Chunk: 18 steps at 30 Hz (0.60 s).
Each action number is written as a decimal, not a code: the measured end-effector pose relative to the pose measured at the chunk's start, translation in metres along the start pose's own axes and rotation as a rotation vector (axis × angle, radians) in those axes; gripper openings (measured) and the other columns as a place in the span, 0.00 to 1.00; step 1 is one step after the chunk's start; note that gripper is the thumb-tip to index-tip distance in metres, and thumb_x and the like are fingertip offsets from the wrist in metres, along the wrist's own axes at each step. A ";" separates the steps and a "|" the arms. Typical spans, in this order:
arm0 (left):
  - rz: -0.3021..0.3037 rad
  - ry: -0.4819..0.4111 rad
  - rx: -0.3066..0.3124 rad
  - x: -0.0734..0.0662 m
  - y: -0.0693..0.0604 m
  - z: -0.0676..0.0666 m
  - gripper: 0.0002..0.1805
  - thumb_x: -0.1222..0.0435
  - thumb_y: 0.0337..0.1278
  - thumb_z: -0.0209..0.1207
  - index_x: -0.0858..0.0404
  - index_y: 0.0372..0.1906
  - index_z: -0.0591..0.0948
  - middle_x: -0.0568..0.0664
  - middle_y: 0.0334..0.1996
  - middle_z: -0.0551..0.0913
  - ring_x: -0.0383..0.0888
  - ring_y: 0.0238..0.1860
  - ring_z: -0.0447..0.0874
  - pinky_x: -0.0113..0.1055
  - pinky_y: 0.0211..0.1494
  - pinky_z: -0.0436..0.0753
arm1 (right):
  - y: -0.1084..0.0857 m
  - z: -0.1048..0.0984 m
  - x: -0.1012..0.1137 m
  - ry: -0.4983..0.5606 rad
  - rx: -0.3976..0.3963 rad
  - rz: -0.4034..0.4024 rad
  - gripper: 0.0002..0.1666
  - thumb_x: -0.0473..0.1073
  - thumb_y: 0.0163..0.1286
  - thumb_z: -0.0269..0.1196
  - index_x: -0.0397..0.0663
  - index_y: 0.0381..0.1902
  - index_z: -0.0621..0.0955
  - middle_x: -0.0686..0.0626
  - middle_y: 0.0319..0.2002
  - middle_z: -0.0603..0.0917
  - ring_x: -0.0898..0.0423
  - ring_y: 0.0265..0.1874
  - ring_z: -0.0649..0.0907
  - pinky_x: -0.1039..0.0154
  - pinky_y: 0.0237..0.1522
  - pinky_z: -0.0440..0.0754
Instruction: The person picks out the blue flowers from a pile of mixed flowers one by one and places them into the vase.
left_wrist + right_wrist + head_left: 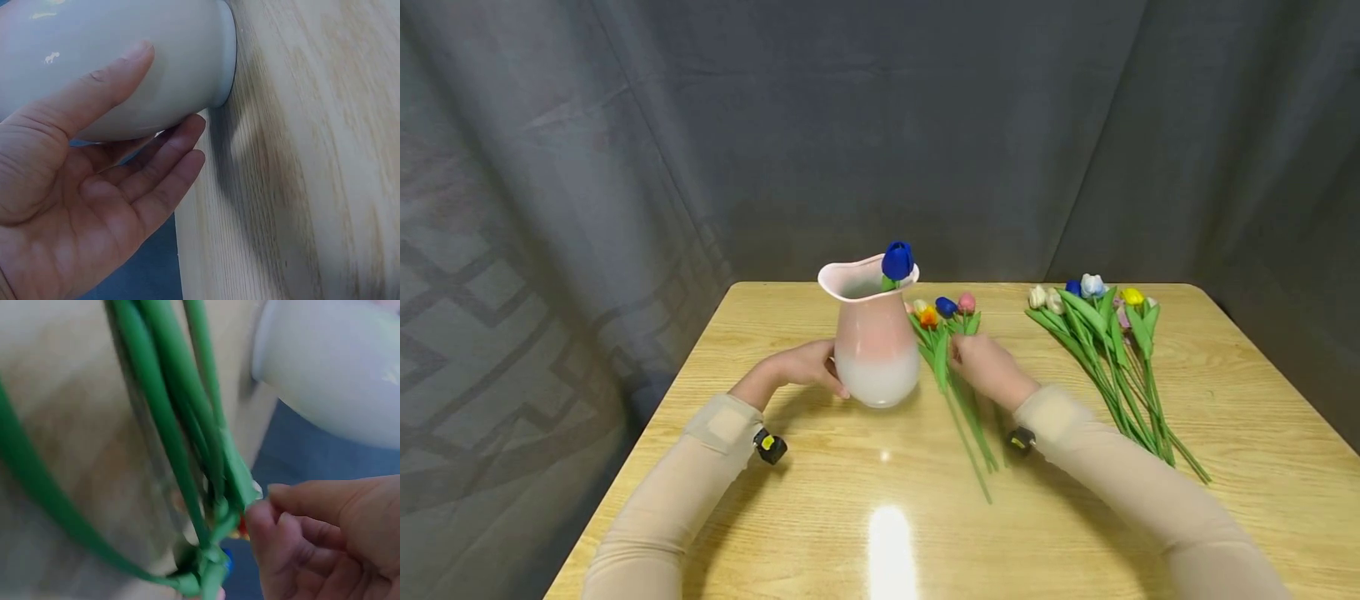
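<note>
Fingers (165, 153) of my left hand (797, 367), slightly bent and loosely spread, curve round the lower body of the pink-and-white vase (877, 354), thumb laid along its wall. Thumb and forefinger of my right hand (988, 367) nearly meet at the tip of a green leaf (237, 472); whether they pinch it, I cannot tell from the blurred view. The vase stands upright on the table (820, 500), one blue tulip (897, 261) showing at its mouth; just beside lies the nearer bunch of tulips (942, 367), with a second bunch (1116, 337) farther to the right.
</note>
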State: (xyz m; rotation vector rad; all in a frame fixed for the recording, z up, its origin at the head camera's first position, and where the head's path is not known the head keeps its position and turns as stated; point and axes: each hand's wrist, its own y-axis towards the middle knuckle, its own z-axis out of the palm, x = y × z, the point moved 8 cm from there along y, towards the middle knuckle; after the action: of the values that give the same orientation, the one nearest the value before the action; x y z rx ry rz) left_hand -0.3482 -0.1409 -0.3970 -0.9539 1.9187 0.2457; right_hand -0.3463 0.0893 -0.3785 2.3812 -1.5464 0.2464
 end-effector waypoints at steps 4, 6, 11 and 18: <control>0.003 0.006 -0.001 -0.001 0.000 0.000 0.41 0.69 0.46 0.71 0.67 0.66 0.64 0.59 0.57 0.75 0.49 0.49 0.80 0.39 0.52 0.81 | 0.002 0.020 -0.001 0.028 0.126 0.026 0.05 0.36 0.65 0.61 0.42 0.29 0.77 0.49 0.23 0.79 0.56 0.22 0.76 0.65 0.25 0.75; 0.008 0.010 0.001 -0.001 0.000 0.000 0.41 0.69 0.46 0.71 0.68 0.66 0.64 0.60 0.57 0.75 0.49 0.49 0.80 0.39 0.52 0.82 | 0.003 0.027 -0.002 0.030 0.169 0.047 0.08 0.39 0.64 0.62 0.43 0.27 0.77 0.50 0.22 0.79 0.56 0.21 0.75 0.65 0.24 0.74; 0.012 0.019 0.001 -0.001 -0.001 0.000 0.41 0.69 0.46 0.71 0.67 0.66 0.64 0.59 0.57 0.75 0.48 0.49 0.80 0.39 0.52 0.82 | 0.005 0.036 -0.003 0.008 0.240 0.137 0.19 0.50 0.62 0.67 0.47 0.19 0.74 0.52 0.16 0.73 0.57 0.16 0.71 0.66 0.19 0.70; 0.018 0.016 0.001 -0.002 -0.001 0.000 0.40 0.70 0.46 0.71 0.68 0.66 0.65 0.59 0.56 0.75 0.49 0.49 0.80 0.39 0.52 0.82 | 0.008 0.044 -0.008 -0.014 0.292 0.254 0.21 0.55 0.62 0.65 0.40 0.31 0.80 0.52 0.16 0.72 0.57 0.17 0.72 0.64 0.19 0.70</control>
State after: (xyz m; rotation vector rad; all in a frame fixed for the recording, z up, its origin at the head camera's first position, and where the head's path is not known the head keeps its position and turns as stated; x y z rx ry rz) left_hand -0.3472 -0.1403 -0.3954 -0.9402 1.9426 0.2483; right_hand -0.3570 0.0785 -0.4214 2.3912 -1.9368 0.5455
